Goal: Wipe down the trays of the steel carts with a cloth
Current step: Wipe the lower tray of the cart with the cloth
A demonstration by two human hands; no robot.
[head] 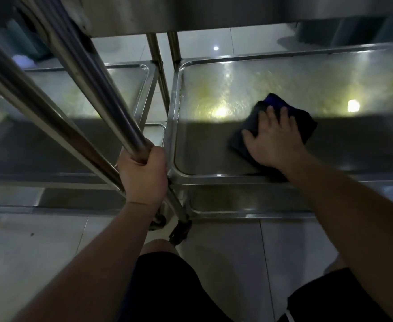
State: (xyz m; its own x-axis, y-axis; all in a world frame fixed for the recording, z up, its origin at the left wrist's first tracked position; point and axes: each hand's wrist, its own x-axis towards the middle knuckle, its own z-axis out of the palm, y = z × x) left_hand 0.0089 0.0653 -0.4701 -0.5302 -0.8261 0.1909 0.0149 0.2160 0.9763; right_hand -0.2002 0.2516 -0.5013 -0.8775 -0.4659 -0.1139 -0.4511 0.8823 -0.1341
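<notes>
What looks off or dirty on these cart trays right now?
Yellowish smeary film covers the far half of the right tray, beyond the cloth under the right hand; the left tray shows similar staining. Nothing looks spilled or damaged.

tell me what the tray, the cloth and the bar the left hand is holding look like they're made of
Tray: looks like stainless steel, brushed; it mirrors the ceiling lights and has a rolled rim.
Cloth: soft dark fabric, perhaps microfibre; it folds and bunches under the flat right hand, with a blue patch at its far edge.
Bar: polished steel tube, judging by its long bright highlights; the left hand grips it.
</notes>
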